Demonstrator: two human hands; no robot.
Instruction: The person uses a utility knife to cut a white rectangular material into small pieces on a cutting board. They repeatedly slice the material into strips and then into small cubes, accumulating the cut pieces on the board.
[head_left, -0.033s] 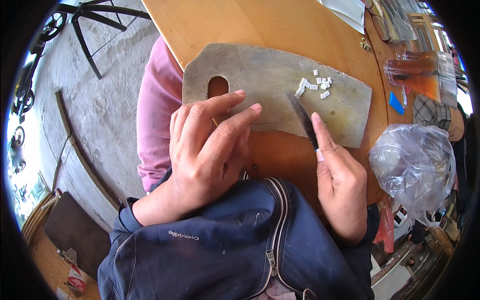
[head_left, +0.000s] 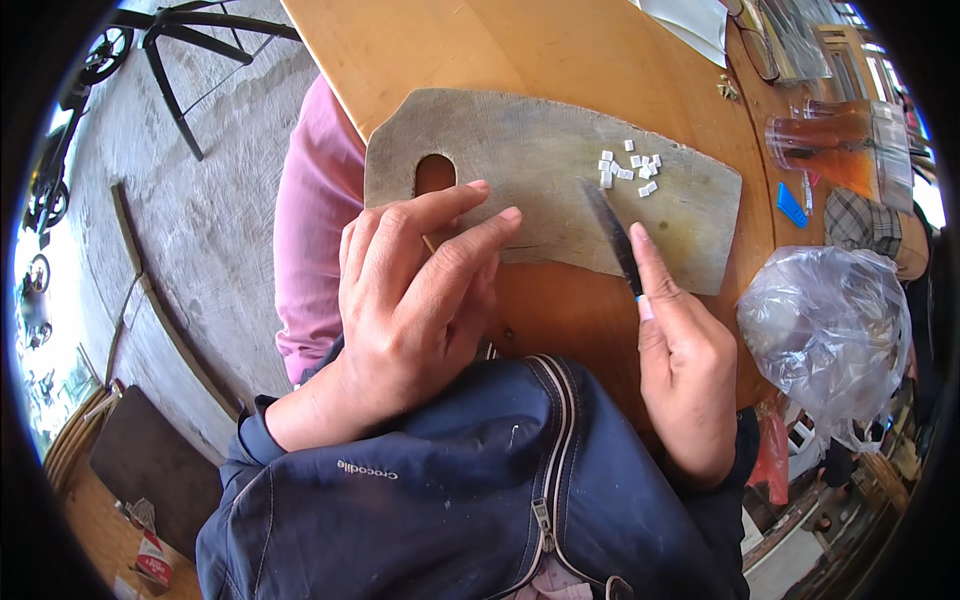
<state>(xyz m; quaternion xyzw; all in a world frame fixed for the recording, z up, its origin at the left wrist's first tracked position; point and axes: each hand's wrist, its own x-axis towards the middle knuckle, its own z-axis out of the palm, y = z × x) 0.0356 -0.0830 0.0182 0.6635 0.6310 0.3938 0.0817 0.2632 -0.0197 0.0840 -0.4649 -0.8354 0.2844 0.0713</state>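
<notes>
A weathered grey wooden cutting board (head_left: 540,150) with a handle hole lies on an orange-brown wooden table (head_left: 440,50). My left hand (head_left: 415,300) rests flat on the board's near edge beside the hole, fingers stretched out and holding nothing. My right hand (head_left: 685,370) grips a knife (head_left: 612,228) with a dark blade, the index finger laid along its spine. The blade lies on the board and points toward several small white cut pieces (head_left: 630,168) near the board's far right.
A crumpled clear plastic bag (head_left: 825,330) sits at the table's right edge. Behind it are an orange see-through container (head_left: 840,140), a small blue piece (head_left: 792,205) and a plaid cloth (head_left: 865,222). A dark blue jacket (head_left: 450,490) covers my lap; pink fabric (head_left: 310,230) hangs left.
</notes>
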